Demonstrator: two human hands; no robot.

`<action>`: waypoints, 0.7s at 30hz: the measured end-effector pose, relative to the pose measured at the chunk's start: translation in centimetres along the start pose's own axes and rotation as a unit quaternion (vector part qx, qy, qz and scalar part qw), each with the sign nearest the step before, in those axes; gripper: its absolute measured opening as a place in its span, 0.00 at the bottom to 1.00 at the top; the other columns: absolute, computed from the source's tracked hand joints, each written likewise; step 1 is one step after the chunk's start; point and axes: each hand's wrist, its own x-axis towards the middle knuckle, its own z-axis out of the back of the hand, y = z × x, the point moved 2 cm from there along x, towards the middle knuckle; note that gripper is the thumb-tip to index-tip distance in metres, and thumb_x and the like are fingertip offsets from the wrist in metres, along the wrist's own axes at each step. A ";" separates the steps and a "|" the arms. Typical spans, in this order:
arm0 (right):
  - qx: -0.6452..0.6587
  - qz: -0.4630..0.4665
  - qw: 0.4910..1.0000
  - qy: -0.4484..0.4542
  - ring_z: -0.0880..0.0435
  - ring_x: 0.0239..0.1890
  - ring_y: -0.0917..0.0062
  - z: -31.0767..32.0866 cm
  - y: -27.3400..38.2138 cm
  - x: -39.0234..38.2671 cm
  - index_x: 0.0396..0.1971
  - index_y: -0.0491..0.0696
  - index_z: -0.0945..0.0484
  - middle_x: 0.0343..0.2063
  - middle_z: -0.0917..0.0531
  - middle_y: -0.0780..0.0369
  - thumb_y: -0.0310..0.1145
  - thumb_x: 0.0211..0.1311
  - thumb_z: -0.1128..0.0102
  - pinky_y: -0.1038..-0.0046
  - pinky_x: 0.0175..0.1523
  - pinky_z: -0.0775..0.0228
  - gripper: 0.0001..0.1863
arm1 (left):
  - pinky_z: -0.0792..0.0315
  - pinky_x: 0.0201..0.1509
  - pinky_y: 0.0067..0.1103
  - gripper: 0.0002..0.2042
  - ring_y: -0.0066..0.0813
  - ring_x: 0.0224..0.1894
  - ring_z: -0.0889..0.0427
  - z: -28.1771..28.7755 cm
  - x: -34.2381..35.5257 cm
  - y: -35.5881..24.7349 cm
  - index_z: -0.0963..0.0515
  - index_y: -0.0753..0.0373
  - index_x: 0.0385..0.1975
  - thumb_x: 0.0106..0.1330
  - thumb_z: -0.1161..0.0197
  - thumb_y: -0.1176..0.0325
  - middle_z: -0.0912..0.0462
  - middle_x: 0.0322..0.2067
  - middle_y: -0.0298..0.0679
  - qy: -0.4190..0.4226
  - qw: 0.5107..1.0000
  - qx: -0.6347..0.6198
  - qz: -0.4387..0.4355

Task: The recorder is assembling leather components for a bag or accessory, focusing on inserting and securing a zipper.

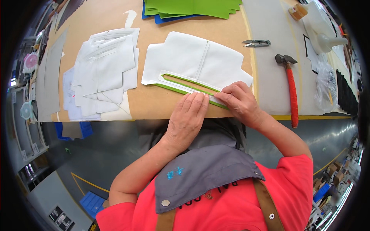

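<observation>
A white sheet panel [185, 56] with a seam down its middle lies on the table before me. A long slot near its front side shows bright green along its borders, and more green runs along the front edge. My left hand [187, 117] rests on the front strip below the slot, fingers stretched out side by side and pressing down. Near the slot's right end my right hand [242, 103] is closed, thumb and fingertips pinching at the panel's green-edged border. What exactly lies between those fingertips is hidden.
Similar white panels [108, 63] are stacked at left. Green sheets [192, 7] over blue ones lie at the far side. To the right are thread snips [257, 43], a red-handled hammer [291, 90], an amber bottle [297, 12], a white funnel-tipped bottle [325, 42] and a clear plastic bag [325, 86].
</observation>
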 end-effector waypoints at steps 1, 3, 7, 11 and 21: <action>-0.018 0.028 0.999 -0.006 0.21 0.44 0.68 0.2 0.2 0.1 0.48 0.44 0.17 0.39 0.20 0.63 0.26 0.50 0.37 0.68 0.48 0.27 0.21 | 0.31 0.69 0.31 0.26 0.40 0.63 0.27 -0.1 -0.1 0.0 0.28 0.66 0.63 0.61 0.41 0.76 0.28 0.57 0.42 -0.003 1.000 -0.009 0.008; -0.039 0.054 0.998 -0.012 0.21 0.43 0.68 0.5 0.4 0.1 0.47 0.44 0.16 0.39 0.20 0.63 0.26 0.50 0.36 0.68 0.48 0.27 0.20 | 0.31 0.69 0.32 0.26 0.40 0.63 0.28 -0.1 -0.1 0.0 0.28 0.66 0.63 0.61 0.41 0.76 0.28 0.57 0.42 -0.006 1.000 -0.020 0.013; -0.012 0.055 0.998 -0.008 0.22 0.41 0.68 0.2 0.1 -0.2 0.46 0.45 0.16 0.39 0.20 0.63 0.25 0.50 0.36 0.68 0.46 0.27 0.20 | 0.31 0.70 0.33 0.26 0.41 0.63 0.28 0.0 0.1 -0.1 0.28 0.66 0.63 0.61 0.41 0.77 0.28 0.57 0.43 0.009 1.000 -0.017 0.017; 0.024 0.005 1.000 -0.009 0.22 0.40 0.69 0.0 0.1 -0.5 0.47 0.45 0.16 0.39 0.20 0.63 0.25 0.49 0.36 0.68 0.46 0.27 0.20 | 0.31 0.69 0.33 0.27 0.41 0.63 0.27 -0.2 -0.2 0.1 0.29 0.65 0.64 0.62 0.41 0.77 0.28 0.56 0.43 -0.015 0.998 -0.048 0.029; 0.053 -0.033 0.997 -0.038 0.21 0.40 0.70 0.1 0.0 -1.0 0.46 0.45 0.15 0.38 0.20 0.63 0.24 0.50 0.35 0.69 0.46 0.25 0.19 | 0.33 0.72 0.33 0.26 0.43 0.65 0.28 -0.7 -0.2 -0.4 0.28 0.62 0.65 0.64 0.43 0.76 0.27 0.60 0.44 0.008 0.999 -0.047 0.004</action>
